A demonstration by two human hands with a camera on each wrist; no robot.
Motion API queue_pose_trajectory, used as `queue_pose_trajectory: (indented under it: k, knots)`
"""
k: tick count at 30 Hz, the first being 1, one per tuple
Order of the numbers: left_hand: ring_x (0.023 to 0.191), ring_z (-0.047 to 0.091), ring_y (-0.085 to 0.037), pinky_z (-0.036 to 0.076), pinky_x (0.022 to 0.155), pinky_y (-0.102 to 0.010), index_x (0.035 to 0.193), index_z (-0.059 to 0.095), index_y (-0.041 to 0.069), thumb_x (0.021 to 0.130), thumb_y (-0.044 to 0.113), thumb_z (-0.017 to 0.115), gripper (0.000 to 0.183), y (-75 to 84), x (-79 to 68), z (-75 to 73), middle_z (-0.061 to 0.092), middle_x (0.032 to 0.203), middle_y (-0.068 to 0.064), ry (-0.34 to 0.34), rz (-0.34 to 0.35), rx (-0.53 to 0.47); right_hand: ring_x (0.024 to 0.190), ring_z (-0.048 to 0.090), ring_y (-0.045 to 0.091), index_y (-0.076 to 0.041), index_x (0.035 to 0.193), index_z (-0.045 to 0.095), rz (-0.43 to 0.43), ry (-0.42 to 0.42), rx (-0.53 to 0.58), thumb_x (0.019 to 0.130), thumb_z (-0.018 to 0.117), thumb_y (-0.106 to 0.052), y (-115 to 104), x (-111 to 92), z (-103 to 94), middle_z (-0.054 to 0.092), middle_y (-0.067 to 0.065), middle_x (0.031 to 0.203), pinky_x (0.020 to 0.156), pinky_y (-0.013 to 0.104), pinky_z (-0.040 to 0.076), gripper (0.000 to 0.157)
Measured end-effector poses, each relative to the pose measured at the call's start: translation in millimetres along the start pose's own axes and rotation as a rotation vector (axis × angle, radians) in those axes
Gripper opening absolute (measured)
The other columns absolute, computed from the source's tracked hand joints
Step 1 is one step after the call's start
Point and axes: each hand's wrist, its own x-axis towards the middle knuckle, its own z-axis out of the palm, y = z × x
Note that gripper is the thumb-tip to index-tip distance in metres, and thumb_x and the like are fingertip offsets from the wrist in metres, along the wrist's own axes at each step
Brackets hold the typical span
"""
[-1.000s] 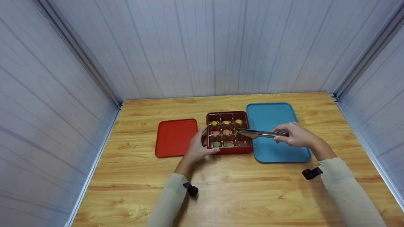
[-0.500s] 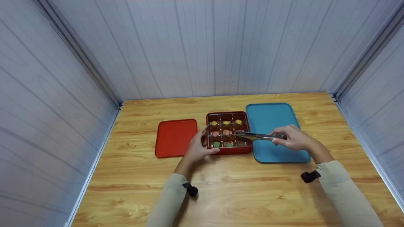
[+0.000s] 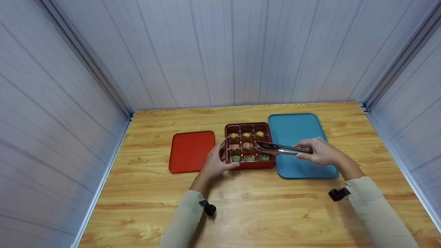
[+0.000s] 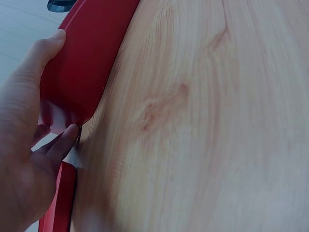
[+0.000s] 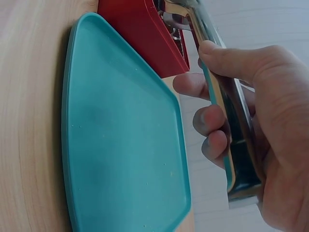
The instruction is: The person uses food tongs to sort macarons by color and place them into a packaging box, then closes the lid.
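Observation:
In the head view, a dark red box [image 3: 253,165] holds a clear divided insert with small candy-like pieces: yellow pieces [image 3: 246,134] at the back, pink pieces [image 3: 246,145] in the middle row, green pieces [image 3: 236,158] at the front. My left hand [image 3: 216,162] grips the box's front left corner, thumb along the front wall and fingers at the left side. My right hand [image 3: 318,151] holds metal tongs [image 3: 284,151] by the handle end. The tongs' two arms are spread apart, their tips over the right compartment of the middle row, which they partly hide.
A flat red tray or lid [image 3: 191,151] lies left of the box. The blue tray [image 3: 306,168] sits close against the box's right side, under my right hand. Pale panel walls [image 3: 213,51] enclose the wooden table [image 3: 255,213] at the back and sides.
The tongs' arms have spread from nearly together, and the right hand has shifted slightly down. Green now shows in the front right compartment. The left hand and box have stayed in place.

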Motion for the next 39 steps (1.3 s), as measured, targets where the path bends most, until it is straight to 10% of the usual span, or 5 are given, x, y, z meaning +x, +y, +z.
queue_pose_trajectory:
  k: [39]
  knots:
    - [0.16, 0.052, -0.044, 0.051, 0.13, -0.058, 0.179, 0.031, 0.017, 0.079, 0.04, 0.105, 0.126, -0.5, 0.8, 0.7, 0.048, 0.176, -0.022, -0.007, 0.003, -0.01, 0.085, 0.058, -0.003, 0.009, 0.146, 0.067, 0.276, 0.387, 0.013, 0.11, 0.076, -0.021, 57, -44, -3.7, 0.078, 0.033, 0.122, 0.068, 0.016, 0.049, 0.048]
